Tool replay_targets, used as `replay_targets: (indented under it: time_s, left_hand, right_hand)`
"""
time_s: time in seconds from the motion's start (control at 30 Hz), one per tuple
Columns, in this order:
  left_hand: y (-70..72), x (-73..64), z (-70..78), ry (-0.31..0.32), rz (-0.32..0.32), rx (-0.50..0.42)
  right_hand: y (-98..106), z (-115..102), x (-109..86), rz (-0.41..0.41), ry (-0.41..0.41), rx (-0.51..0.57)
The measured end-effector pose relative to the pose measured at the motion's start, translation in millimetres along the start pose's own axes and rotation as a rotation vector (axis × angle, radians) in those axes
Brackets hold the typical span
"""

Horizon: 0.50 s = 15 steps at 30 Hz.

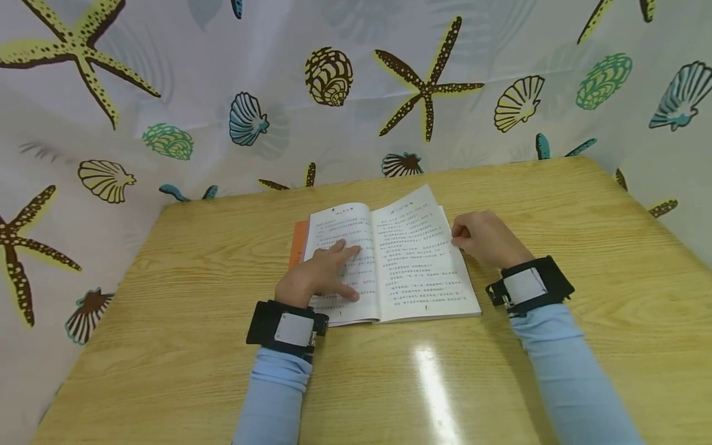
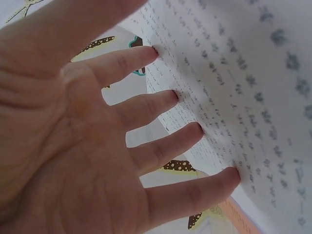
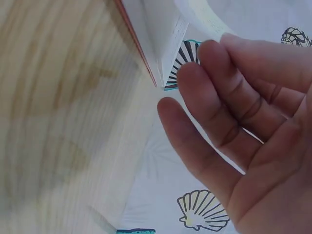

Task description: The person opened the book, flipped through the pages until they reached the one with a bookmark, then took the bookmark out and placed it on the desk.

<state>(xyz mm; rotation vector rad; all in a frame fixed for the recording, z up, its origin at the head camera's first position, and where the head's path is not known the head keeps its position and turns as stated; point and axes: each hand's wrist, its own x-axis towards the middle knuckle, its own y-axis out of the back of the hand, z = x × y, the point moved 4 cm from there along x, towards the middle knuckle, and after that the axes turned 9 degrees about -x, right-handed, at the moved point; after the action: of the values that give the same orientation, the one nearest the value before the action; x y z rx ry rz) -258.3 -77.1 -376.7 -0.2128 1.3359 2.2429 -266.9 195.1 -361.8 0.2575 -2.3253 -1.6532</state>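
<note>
An open book (image 1: 345, 219) with printed text lies on the wooden table, an orange cover edge (image 1: 297, 244) showing at its left. My left hand (image 1: 317, 278) rests on the left page with fingers spread. In the left wrist view, several straight fingertips (image 2: 192, 131) touch the printed paper. At the outer edge of the right page (image 1: 417, 259), my right hand (image 1: 486, 238) pinches the paper between thumb and forefinger. That page's top corner is raised and bends upward. The right wrist view shows the curved page (image 3: 207, 14) meeting the fingertips, the other fingers loosely bent.
The wooden table (image 1: 211, 259) extends around the book on every side. Behind it hangs a white cloth (image 1: 194, 74) printed with starfish and shells. Each wrist wears a black strap (image 1: 531, 287) over a light blue sleeve (image 1: 573, 371). A light reflection lies on the table's front part.
</note>
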Motion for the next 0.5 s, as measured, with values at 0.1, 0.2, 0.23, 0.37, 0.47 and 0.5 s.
replay_targets:
  time_s: [0.1,0.2,0.23,0.37,0.47,0.5]
  left_hand:
    - [0.5,-0.2,-0.1,-0.001,0.0,0.003]
    - [0.9,-0.4,-0.3,-0.002,-0.002,0.001]
    - [1.1,-0.5,-0.3,-0.003,-0.003,0.003]
    - [1.6,-1.3,0.3,-0.002,-0.011,-0.002]
    - [1.8,-2.0,-0.1,0.007,-0.013,-0.016]
    - [1.6,-1.9,-0.5,0.01,-0.011,-0.02]
  right_hand:
    - [1,0,0.8,-0.014,0.016,0.025]
    - [3,-2,1.2,-0.012,0.033,0.105]
    - [4,-3,1.0,-0.011,0.036,0.145]
    - [8,-13,0.6,-0.043,0.076,0.367]
    - [7,-23,0.2,-0.121,0.095,0.519]
    - [6,-27,0.2,-0.152,0.102,0.548]
